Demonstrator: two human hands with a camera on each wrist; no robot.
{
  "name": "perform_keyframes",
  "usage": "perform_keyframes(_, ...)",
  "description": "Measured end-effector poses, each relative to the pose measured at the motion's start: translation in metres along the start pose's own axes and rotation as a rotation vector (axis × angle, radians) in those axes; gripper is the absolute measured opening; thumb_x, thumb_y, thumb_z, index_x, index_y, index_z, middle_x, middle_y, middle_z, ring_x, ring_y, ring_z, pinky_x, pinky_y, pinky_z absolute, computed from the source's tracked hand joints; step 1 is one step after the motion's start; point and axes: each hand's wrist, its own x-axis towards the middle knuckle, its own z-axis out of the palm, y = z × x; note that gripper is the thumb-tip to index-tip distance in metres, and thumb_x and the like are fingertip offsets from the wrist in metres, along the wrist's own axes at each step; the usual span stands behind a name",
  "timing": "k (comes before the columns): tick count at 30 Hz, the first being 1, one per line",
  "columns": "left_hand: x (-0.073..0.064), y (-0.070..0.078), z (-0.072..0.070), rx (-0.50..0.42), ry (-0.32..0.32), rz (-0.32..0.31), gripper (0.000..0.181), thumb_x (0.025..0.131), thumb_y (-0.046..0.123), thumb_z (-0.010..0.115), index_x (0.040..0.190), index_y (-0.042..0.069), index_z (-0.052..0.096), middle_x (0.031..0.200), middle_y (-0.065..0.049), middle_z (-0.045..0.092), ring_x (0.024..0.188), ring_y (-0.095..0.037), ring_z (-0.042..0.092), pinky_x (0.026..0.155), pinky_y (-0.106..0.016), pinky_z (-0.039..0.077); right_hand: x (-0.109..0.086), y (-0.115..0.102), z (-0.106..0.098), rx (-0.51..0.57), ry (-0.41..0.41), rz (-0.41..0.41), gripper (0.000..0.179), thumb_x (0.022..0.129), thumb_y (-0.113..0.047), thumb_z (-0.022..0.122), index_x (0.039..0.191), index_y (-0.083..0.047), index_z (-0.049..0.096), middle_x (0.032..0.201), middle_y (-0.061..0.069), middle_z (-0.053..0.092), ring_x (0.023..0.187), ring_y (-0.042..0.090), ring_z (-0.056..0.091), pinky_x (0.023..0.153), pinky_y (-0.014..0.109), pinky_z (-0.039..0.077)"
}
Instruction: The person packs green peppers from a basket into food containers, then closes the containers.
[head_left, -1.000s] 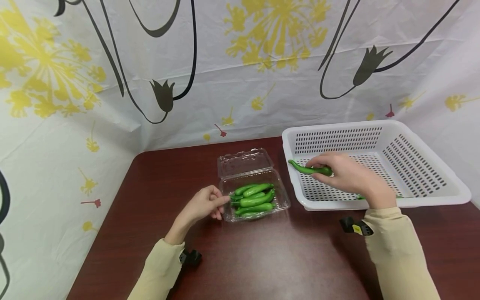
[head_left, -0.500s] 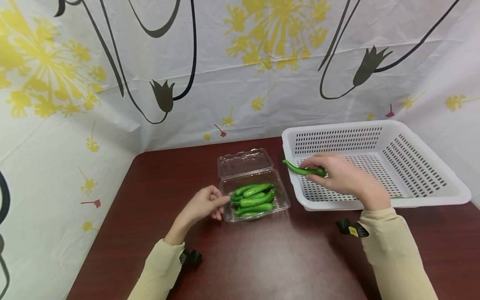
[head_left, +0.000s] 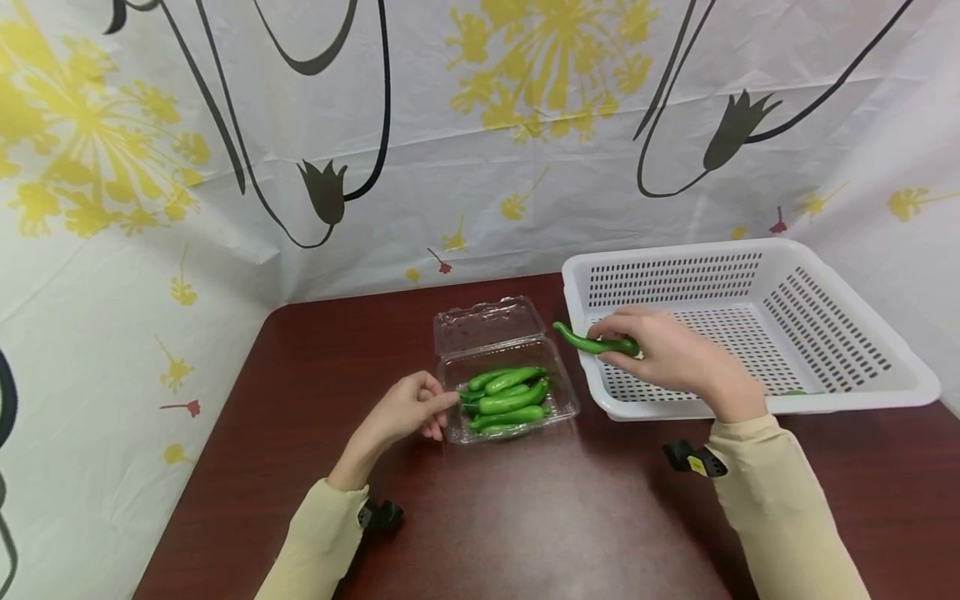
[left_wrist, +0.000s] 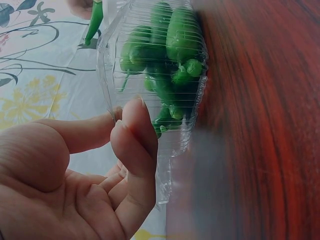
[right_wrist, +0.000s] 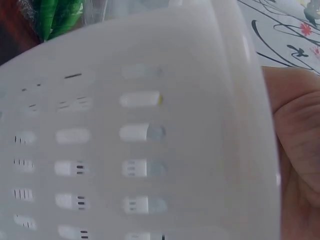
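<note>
A green chili pepper [head_left: 573, 338] is pinched between the thumb and fingers of my right hand [head_left: 671, 354], over the left side of the white basket [head_left: 590, 379]. Its thin curved end points left, past the rim. My left hand [head_left: 408, 407] pinches the left edge of a clear plastic clamshell container [head_left: 566, 400], which lies with its lid open toward the back. Several green peppers [head_left: 510, 403] lie piled inside it, also visible through the ribbed wall in the left wrist view. In the right wrist view the basket wall [right_wrist: 200, 125] hides the held pepper and most of the hand [right_wrist: 300, 145].
The perforated basket stands at the back right of the dark red-brown table [head_left: 525, 508]. A bit of green [head_left: 793, 392] shows low inside its front wall. A patterned white cloth [head_left: 420, 167] hangs behind and at both sides.
My right hand has moved left with the pepper, from inside the basket to over its left rim. The left hand and the clamshell container have stayed in place.
</note>
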Motion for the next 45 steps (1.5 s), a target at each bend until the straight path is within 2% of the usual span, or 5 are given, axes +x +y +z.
perform_keyframes(13,0.000,-0.001,0.000,-0.004,-0.010,0.001,0.024,0.100,0.020,0.066,0.099,0.000,0.053,0.070,-0.011,0.064,0.054,-0.021,0.064,0.056,-0.037,0.056,0.006,-0.005,0.008,-0.007,0.034,-0.055,0.021,0.084,-0.002,0.079,0.103,-0.008,0.073,0.094,-0.001,0.066,0.080,0.011,0.057,0.068,0.033,0.052)
perform_keyframes(21,0.000,0.000,0.000,-0.001,-0.006,-0.002,0.023,0.100,0.019,0.066,0.097,0.001,0.053,0.069,-0.011,0.064,0.053,-0.021,0.064,0.055,-0.035,0.056,0.008,-0.008,0.010,0.022,0.026,-0.048,0.022,0.085,-0.001,0.079,0.104,-0.011,0.074,0.094,-0.003,0.065,0.081,0.010,0.058,0.070,0.034,0.053)
perform_keyframes(29,0.000,0.001,0.001,-0.010,-0.003,-0.011,0.023,0.100,0.018,0.067,0.098,0.000,0.053,0.069,-0.011,0.064,0.052,-0.017,0.062,0.054,-0.032,0.055,0.010,-0.012,0.014,0.036,0.019,-0.063,0.023,0.084,0.001,0.078,0.105,-0.009,0.074,0.096,0.000,0.064,0.086,0.014,0.059,0.074,0.037,0.054)
perform_keyframes(36,0.000,0.000,0.000,-0.003,-0.006,0.008,0.025,0.100,0.019,0.067,0.098,-0.001,0.052,0.069,-0.011,0.064,0.052,-0.018,0.062,0.054,-0.034,0.055,0.012,-0.014,0.017,0.038,0.008,-0.059,0.023,0.085,0.000,0.078,0.106,-0.007,0.073,0.098,0.001,0.064,0.087,0.014,0.057,0.074,0.036,0.053)
perform_keyframes(45,0.000,0.000,0.000,-0.010,-0.011,0.001,0.025,0.100,0.019,0.066,0.099,-0.001,0.052,0.069,-0.010,0.064,0.052,-0.016,0.062,0.054,-0.033,0.055,0.012,-0.017,0.022,0.045,0.019,-0.095,0.025,0.085,0.001,0.078,0.108,-0.007,0.073,0.100,0.003,0.064,0.090,0.016,0.060,0.077,0.037,0.054)
